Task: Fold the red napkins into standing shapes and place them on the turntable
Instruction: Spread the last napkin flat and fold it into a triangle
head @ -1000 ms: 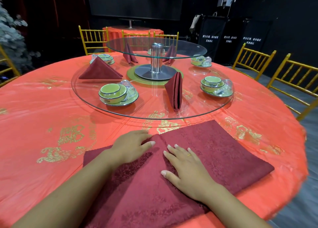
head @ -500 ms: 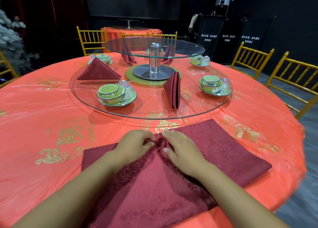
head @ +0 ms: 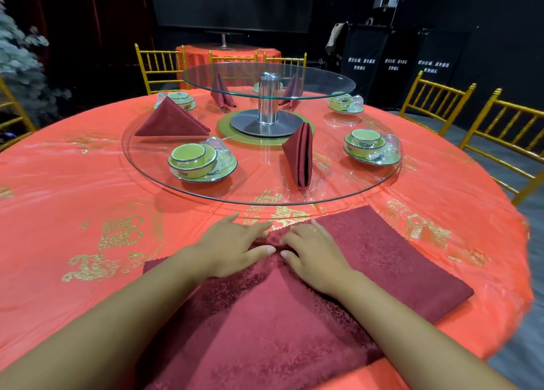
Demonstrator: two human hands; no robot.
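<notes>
A large dark red napkin [head: 382, 260] lies flat on the orange tablecloth [head: 73, 189] near the front edge. My left hand [head: 232, 247] and my right hand [head: 316, 252] rest side by side at the middle of its far edge, thumbs nearly touching, each pinching a small raised ridge of cloth between thumb and fingers. Just beyond them is the glass turntable [head: 259, 191]. On it stand one folded napkin [head: 298, 157], a pyramid-shaped napkin [head: 170, 122] at the left, and two more napkins [head: 222, 92] behind the steel post.
Green bowl-and-saucer sets [head: 194, 161] with clear cups sit around the turntable. A smaller glass tier [head: 323, 80] tops the central steel post [head: 268, 98]. Gold chairs [head: 435, 102] ring the table at right and back. The table edge falls away at right.
Both hands slid forward from the napkin's middle to its far edge, first gathering cloth between them, and their fingers now reach the edge near the turntable.
</notes>
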